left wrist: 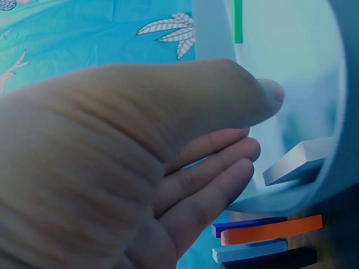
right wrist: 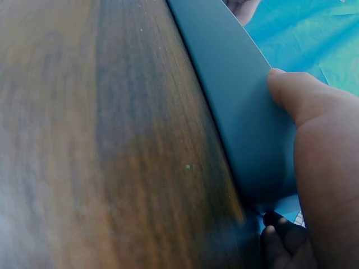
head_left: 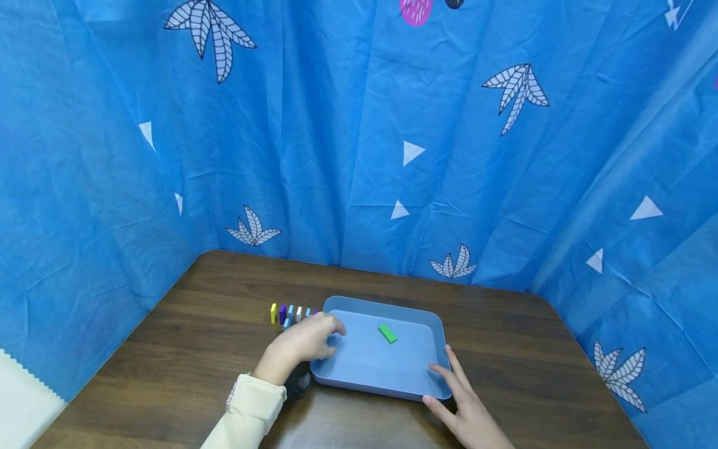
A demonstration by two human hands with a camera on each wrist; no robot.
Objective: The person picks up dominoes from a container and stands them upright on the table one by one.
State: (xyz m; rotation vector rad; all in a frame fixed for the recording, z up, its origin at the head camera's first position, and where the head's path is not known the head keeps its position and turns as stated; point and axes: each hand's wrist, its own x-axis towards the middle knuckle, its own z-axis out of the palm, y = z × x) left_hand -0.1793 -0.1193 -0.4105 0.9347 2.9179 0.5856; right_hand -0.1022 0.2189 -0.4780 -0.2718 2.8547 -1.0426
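A shallow blue tray sits on the wooden table, with a green block lying flat inside it. My left hand hovers over the tray's left side, its fingers loosely bent and thumb apart, gripping nothing. Just past those fingertips, the left wrist view shows a white block within the tray. My right hand holds the tray's near right corner; its thumb presses the rim of the front wall while the other fingers spread along the right side.
Several small blocks stand left of the tray, among them a yellow one, a purple one and an orange one. A dark device is at my left wrist. A blue patterned curtain surrounds the table.
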